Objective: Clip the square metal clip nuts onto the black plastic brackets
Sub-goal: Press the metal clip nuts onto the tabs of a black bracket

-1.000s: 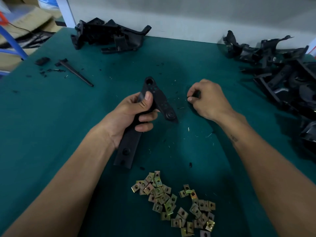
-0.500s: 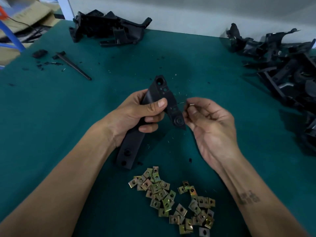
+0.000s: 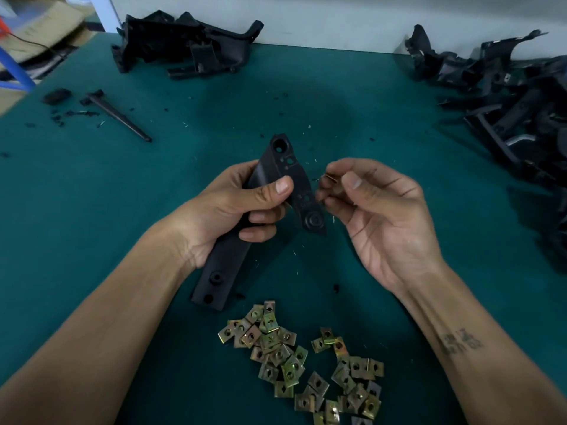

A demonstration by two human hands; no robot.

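My left hand (image 3: pixel 233 210) grips a long black plastic bracket (image 3: pixel 285 167) around its middle, thumb across the front face. The bracket stands tilted above the green table, its holed top end pointing away and its lower end near the table. My right hand (image 3: pixel 377 216) is turned palm up just right of the bracket and pinches a small metal clip nut (image 3: pixel 330 178) between thumb and fingertips, close to the bracket's right edge. A loose pile of gold-coloured square clip nuts (image 3: pixel 300 360) lies on the table in front of me.
A heap of black plastic brackets (image 3: pixel 515 99) fills the right side of the green table (image 3: pixel 92 194). Another group of black parts (image 3: pixel 184 47) sits at the back by the wall. A thin black rod (image 3: pixel 119 115) and plastic scraps lie at the left.
My right hand lifted from the table, turned palm up and came to the bracket with a clip nut. My left hand raised and tilted the bracket slightly.
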